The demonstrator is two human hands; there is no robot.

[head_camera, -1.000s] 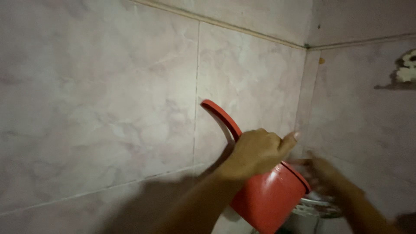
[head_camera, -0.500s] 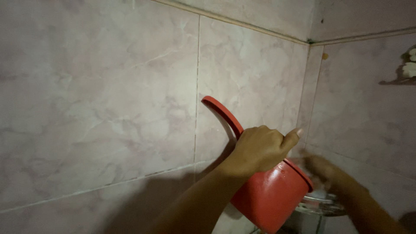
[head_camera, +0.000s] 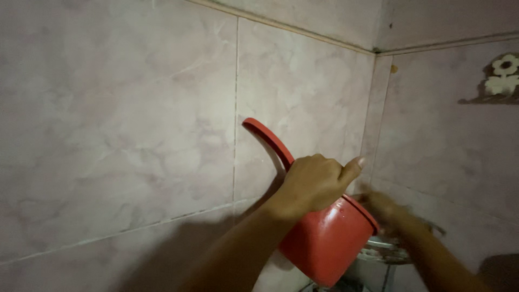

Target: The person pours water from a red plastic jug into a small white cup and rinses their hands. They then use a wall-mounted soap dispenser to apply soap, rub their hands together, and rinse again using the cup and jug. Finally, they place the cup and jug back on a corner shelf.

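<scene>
Left hand: the left hand [head_camera: 316, 183] is closed in a fist round the long curved handle of a red plastic dipper [head_camera: 324, 240], with the thumb stretched out toward the right.
Dipper: it is held tilted, its rim turned to the right and downward; the free end of the handle arcs up to the left, in front of the tiled wall [head_camera: 119, 124].
Right hand: the right hand [head_camera: 381, 208] is seen blurred just beside the dipper's rim, above a round metal rack [head_camera: 386, 251]; whether its fingers are curled or spread cannot be told, and nothing is seen held in it.
Rack: it is set in the corner where the two walls meet, below and right of the dipper, and only partly shown.
Wall: pale pink marbled tiles are crossed by grout lines.
Upper right: a small flower-shaped ornament [head_camera: 500, 78] is fixed to the right-hand wall, near the picture's edge.
</scene>
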